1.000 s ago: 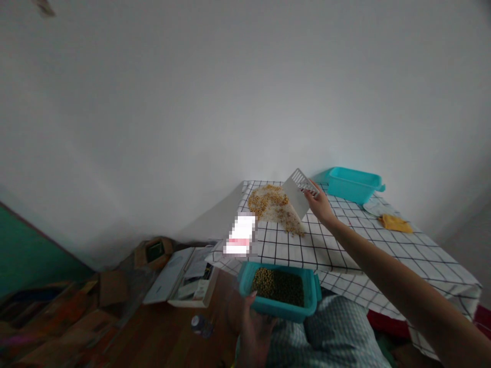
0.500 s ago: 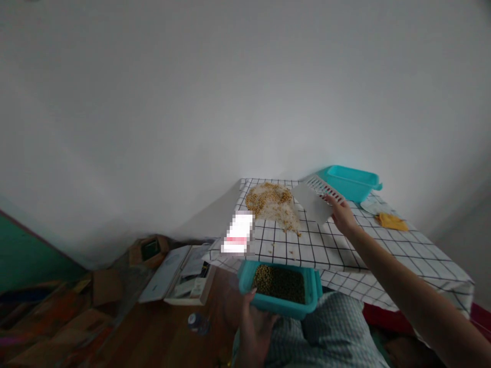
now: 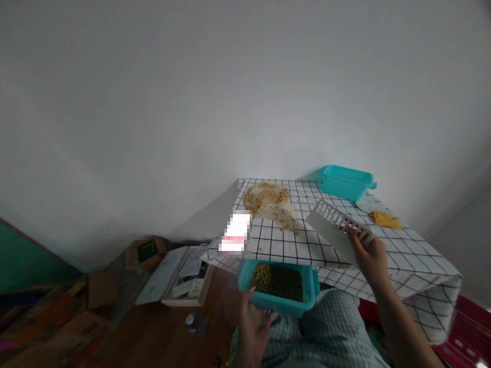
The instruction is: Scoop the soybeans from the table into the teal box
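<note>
My left hand (image 3: pixel 253 322) is closed on the near left side of a teal plastic container (image 3: pixel 282 305), held just below the table's front edge. Inside it, yellow beans (image 3: pixel 261 276) lie on the left and small dark green beans (image 3: pixel 287 283) fill the rest. In my right hand (image 3: pixel 371 258) is a white plastic board (image 3: pixel 330 231) with a row of slots along one edge, tilted over the front of the table. Left of the board, a spread of yellow beans mixed with pale small grains (image 3: pixel 270 197) covers part of the checked tablecloth (image 3: pixel 310 250).
A second teal container (image 3: pixel 347 184) stands at the back right. Near it lie a clear plastic piece (image 3: pixel 367 205) and a yellow cloth (image 3: pixel 385 220). A blurred-out bright screen (image 3: pixel 236 232) is at the table's left edge. Floor boxes (image 3: pixel 187 281) and a bottle (image 3: pixel 193 322) sit lower left.
My right hand has drawn the white board back toward me and to the right, away from the bean spread. A few loose beans near the front edge no longer show. The left hand holds steady.
</note>
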Tool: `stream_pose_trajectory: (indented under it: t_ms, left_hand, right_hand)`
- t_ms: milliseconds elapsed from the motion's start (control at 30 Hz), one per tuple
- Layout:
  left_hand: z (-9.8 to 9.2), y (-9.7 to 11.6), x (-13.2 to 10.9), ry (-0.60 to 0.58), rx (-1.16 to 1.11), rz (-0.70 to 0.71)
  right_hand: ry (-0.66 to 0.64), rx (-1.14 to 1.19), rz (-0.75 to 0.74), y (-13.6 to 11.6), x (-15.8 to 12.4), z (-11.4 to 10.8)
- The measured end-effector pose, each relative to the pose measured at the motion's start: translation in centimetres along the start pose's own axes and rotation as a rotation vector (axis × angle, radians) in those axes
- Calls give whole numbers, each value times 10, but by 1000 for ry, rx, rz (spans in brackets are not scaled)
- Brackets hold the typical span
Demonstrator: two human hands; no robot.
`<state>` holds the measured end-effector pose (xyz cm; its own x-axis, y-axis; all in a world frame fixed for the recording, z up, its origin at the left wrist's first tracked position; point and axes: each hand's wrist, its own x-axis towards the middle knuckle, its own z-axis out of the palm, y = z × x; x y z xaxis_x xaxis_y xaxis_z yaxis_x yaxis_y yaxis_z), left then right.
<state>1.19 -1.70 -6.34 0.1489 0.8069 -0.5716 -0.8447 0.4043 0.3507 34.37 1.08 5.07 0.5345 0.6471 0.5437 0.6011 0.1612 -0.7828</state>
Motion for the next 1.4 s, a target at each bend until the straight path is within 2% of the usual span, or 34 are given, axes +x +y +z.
stream_pose_trajectory:
  t_ms: [133, 300, 433, 700, 867, 1033, 1400]
  left_hand:
    - [1, 1, 1, 24, 31, 12]
    - [0, 0, 2, 1, 29, 27]
    - [-1, 0, 2, 3, -13, 13]
    - [5, 3, -2, 49, 24, 16]
    - [1, 3, 1, 27, 14, 21]
    - [3, 4, -1, 64, 1, 9]
    - [2, 4, 3, 46, -3, 7]
  right_hand:
    - [42, -30, 3, -1, -9, -1]
    - [-21, -14, 12, -1, -25, 1]
    - [-16, 54, 36, -3, -32, 3]
    - [37, 39, 16, -2, -24, 4]
    - [-20, -7, -19, -3, -19, 7]
    - [-71, -6, -18, -5, -20, 9]
    - [-111, 53, -34, -17, -24, 2]
